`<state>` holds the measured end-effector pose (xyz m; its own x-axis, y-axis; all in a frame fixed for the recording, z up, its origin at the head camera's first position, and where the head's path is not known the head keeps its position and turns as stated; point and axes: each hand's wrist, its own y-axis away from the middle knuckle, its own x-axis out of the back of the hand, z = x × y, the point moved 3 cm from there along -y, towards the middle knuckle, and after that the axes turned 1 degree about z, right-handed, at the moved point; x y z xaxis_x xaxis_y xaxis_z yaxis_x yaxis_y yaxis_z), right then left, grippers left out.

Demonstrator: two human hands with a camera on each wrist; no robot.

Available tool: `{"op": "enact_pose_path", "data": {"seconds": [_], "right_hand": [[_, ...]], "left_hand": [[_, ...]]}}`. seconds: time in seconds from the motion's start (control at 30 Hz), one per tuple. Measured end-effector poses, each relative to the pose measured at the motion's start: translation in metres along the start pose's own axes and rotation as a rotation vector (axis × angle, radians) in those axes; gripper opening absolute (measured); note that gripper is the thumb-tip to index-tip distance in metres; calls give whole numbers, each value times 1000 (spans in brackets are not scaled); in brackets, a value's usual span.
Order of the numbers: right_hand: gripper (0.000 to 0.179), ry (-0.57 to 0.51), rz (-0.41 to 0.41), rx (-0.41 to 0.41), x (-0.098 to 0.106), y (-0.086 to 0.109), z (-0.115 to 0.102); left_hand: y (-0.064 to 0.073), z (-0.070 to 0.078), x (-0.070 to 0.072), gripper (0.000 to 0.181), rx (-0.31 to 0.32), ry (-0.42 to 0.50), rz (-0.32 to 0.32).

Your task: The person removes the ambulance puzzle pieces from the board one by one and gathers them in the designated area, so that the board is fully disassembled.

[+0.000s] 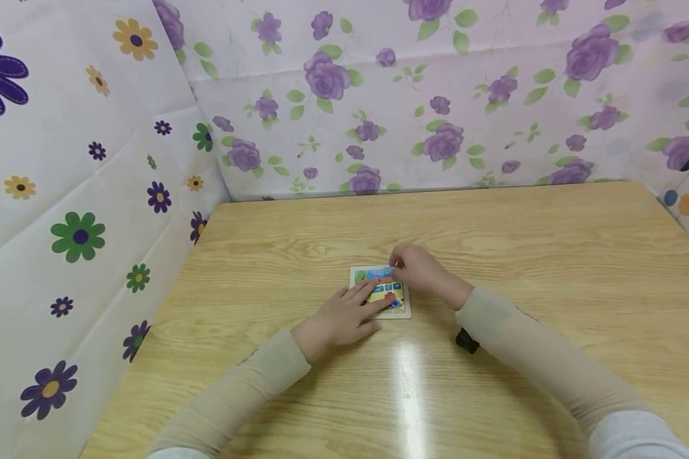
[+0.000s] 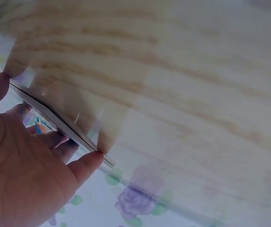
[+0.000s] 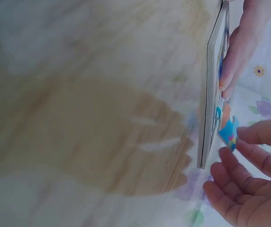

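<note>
A small square puzzle board (image 1: pixel 404 313) with a white rim lies flat on the table, printed with a colourful vehicle picture. My left hand (image 1: pixel 343 317) rests over its left and front part, fingers spread and pressing on the picture; in the left wrist view the thumb touches the board's edge (image 2: pixel 68 124). At the board's upper right corner, my right hand (image 1: pixel 419 268) pinches a blue puzzle piece (image 3: pixel 229 131) between thumb and index finger. The right wrist view has this piece tilted up from the board; the fingers partly cover it.
The wooden table (image 1: pixel 540 255) stretches out around the board. A floral cloth (image 1: pixel 436 102) hangs behind it, and another flowered cloth (image 1: pixel 115 191) hangs at the left. A small black object (image 1: pixel 467 341) shows beside the right sleeve.
</note>
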<state>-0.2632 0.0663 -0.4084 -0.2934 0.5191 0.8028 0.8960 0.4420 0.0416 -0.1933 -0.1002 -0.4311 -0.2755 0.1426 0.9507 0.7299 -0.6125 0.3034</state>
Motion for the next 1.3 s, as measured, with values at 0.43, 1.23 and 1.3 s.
{"op": "enact_pose_path", "data": {"seconds": [0.43,1.23,1.3], "right_hand": [[11,-182,98,-35,4,3,10],[16,-285,187,-112,51,31,32],[16,-285,195,-119,54,33,36]], "left_hand": [[1,0,5,57,-1,68,-9],[4,0,4,57,-19,86,0],[4,1,4,57,-20,83,1]]}}
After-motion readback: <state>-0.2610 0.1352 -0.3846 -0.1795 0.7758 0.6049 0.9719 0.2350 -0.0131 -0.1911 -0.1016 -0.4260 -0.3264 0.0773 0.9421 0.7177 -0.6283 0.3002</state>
